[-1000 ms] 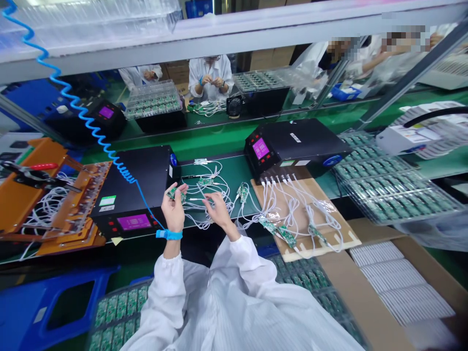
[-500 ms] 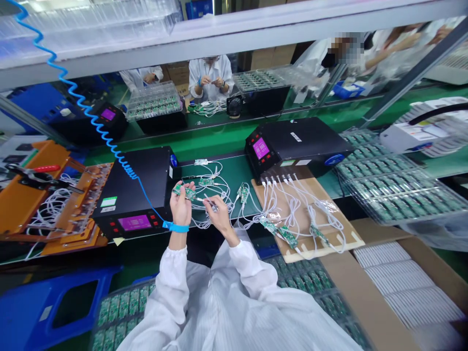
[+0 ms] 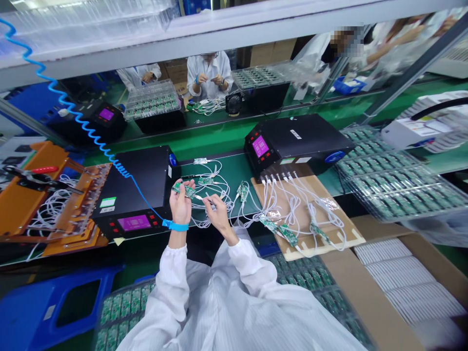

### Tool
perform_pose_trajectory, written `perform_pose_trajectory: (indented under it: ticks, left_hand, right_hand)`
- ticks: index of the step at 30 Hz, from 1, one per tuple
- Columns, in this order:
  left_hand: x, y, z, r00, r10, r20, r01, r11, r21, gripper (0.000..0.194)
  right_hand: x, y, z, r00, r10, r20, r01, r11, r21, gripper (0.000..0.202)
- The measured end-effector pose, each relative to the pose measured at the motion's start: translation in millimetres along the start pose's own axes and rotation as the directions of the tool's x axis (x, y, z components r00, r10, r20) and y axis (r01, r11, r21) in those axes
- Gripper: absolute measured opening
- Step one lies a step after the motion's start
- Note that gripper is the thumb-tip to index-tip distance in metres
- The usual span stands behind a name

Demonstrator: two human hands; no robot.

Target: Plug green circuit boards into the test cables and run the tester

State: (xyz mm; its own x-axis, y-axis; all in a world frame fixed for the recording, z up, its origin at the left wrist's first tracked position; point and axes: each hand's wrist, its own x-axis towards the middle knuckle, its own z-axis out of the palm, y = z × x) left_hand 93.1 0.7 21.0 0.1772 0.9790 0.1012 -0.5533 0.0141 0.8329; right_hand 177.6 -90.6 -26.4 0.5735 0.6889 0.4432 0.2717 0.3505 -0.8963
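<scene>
My left hand (image 3: 180,207) is closed round a green circuit board (image 3: 187,190), holding it up beside the left black test box (image 3: 137,180). A blue wrist strap (image 3: 175,225) sits on that wrist. To the right, my right hand (image 3: 218,212) pinches a white object near the board's end, probably a cable; where the two meet, a white plug (image 3: 198,198) shows at the board's edge. Behind my hands, more boards with white cables lie on the green bench, among them a board (image 3: 206,181) and another board (image 3: 242,191).
A second black test box (image 3: 296,141) feeds white cables onto a cardboard sheet (image 3: 340,214) bearing boards. Trays of boards (image 3: 398,180) stand right, an orange fixture (image 3: 62,200) left. A coiled blue cord (image 3: 87,129) hangs to my wrist. Co-workers in white sit across the bench.
Both hands stay almost in place, still on the board and the cable end. The view has shifted very slightly, and the coiled cord has swung a little left.
</scene>
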Motion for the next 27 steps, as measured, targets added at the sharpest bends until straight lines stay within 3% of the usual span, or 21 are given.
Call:
perform_pose_trajectory:
  ticks: [12, 20, 24, 27]
  left_hand:
    - [0, 12, 6.4, 0.988, 0.018, 0.152, -0.033, 0.995, 0.093, 0.05]
    - [-3, 9, 1.1, 0.991, 0.082, 0.107, -0.095, 0.987, 0.129, 0.049]
    - [-15, 13, -9.8, 0.988, 0.137, 0.072, -0.147, 0.977, 0.155, 0.043]
    - [-31, 20, -22.5, 0.975, 0.218, 0.033, -0.216, 0.916, 0.338, 0.033]
  right_hand:
    - [3, 4, 10, 1.0, -0.008, -0.002, 0.008, 0.997, -0.07, 0.027]
    - [-1, 8, 24, 1.0, -0.008, -0.024, 0.007, 0.999, -0.044, 0.025]
    - [-6, 8, 20, 0.998, -0.037, 0.055, 0.039, 0.998, -0.047, 0.023]
    - [-15, 7, 12, 0.994, -0.083, 0.071, 0.088, 0.994, -0.062, 0.02]
